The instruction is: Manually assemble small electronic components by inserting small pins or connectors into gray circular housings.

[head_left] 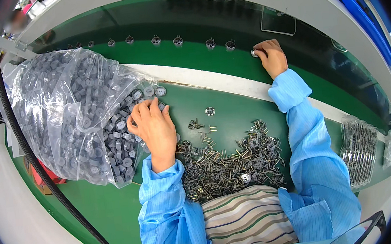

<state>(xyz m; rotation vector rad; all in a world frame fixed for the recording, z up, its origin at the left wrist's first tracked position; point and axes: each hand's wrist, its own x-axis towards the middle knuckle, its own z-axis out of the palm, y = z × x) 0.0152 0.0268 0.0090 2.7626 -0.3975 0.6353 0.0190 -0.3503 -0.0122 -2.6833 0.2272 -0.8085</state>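
My right hand [272, 57] reaches out over the dark green strip at the far side. Its thumb and fingers pinch a small round part [254, 53] at the strip's surface. My left hand [155, 130] rests at the mouth of a clear plastic bag [68, 116] full of grey round plastic pieces. Its fingers are apart and touch the loose grey pieces [123, 148] spilling out; I see nothing gripped in them. Close to my body lies a heap of small metal-pinned parts [231, 166]. One single pinned piece [209, 111] sits apart, beyond the heap.
Several round parts with upright pins [178, 41] stand in a row along the green strip [198, 57]. A white rail [191, 78] divides it from my green worktop. Stacked clear trays [358, 152] of parts stand at the right. A black cable [32, 153] crosses the left side.
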